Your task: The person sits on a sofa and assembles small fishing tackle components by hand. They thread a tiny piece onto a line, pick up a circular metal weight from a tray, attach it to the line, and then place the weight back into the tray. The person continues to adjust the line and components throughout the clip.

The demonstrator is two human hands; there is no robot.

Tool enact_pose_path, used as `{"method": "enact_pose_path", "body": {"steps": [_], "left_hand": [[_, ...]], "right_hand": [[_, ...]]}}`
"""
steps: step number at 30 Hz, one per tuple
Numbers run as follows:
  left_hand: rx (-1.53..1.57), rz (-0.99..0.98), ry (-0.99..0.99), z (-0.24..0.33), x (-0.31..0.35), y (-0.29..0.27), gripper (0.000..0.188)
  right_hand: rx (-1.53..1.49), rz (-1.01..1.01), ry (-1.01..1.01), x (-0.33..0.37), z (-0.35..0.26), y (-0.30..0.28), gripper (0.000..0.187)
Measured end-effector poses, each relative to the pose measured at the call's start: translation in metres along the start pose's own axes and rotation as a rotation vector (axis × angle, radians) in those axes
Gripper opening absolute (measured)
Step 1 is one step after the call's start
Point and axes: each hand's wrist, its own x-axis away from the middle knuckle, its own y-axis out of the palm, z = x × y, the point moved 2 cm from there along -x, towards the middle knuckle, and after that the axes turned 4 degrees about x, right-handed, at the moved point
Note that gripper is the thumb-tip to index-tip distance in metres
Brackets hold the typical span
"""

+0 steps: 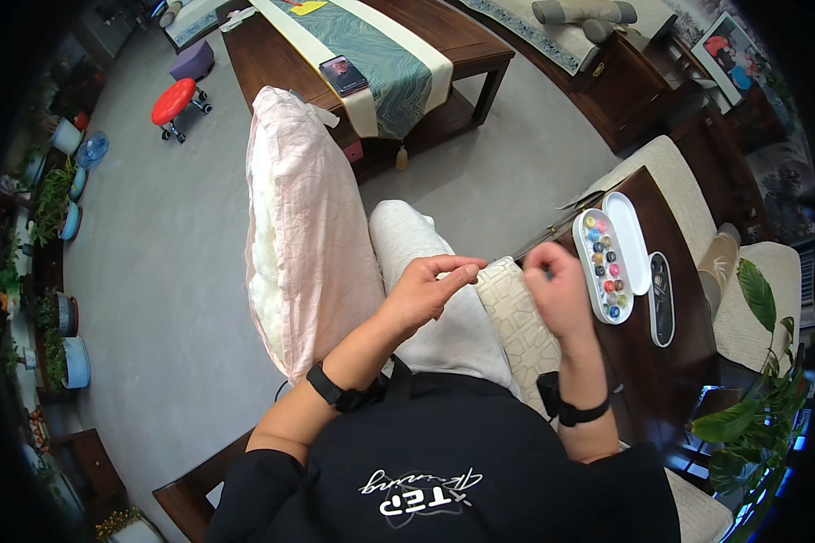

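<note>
Above my lap, my left hand (426, 291) holds its thumb and index fingertips pressed together. Whatever may be between them is too small to make out. To its right, my right hand (557, 288) is raised with curled fingers, slightly blurred, and any held thing is hidden. The two hands are apart. A pale pink pillow (312, 226) leans upright against my left leg, white filling showing along its left side. At my right lies an open white sewing box (595, 294) with several colourful thread spools (609, 258). Beside it rests an oval tray (661, 299) with small dark tools.
Ahead stands a dark wooden table (453, 41) with a patterned runner (398, 86) and a phone (342, 75). A red wheeled stool (174, 101) and a purple stool (191, 61) are far left. Potted plants line the left wall; a leafy plant (729, 421) rises at the right.
</note>
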Motion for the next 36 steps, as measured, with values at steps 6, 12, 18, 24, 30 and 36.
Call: {"method": "enact_pose_path", "body": {"steps": [6,12,18,24,30,36], "left_hand": [[-0.008,0.127,0.028,-0.003,0.002,-0.008,0.031],[0.014,0.14,0.064,-0.011,-0.001,-0.014,0.031],[-0.011,0.124,0.017,-0.012,-0.003,-0.019,0.027],[-0.081,0.157,-0.007,-0.006,0.0,-0.021,0.025],[-0.235,0.233,0.273,-0.004,-0.004,-0.021,0.017],[-0.542,0.367,0.355,-0.003,-0.001,-0.02,0.012]], "right_hand": [[-0.191,-0.18,0.076,-0.001,0.002,0.058,0.012],[-0.178,-0.169,0.027,-0.003,0.01,0.071,0.015],[-0.137,-0.21,0.125,-0.003,0.017,0.069,0.009],[-0.097,-0.227,0.13,0.0,0.015,0.071,0.009],[-0.119,-0.233,0.155,0.0,0.02,0.074,0.017],[-0.106,-0.205,0.115,-0.003,0.018,0.079,0.018]]}}
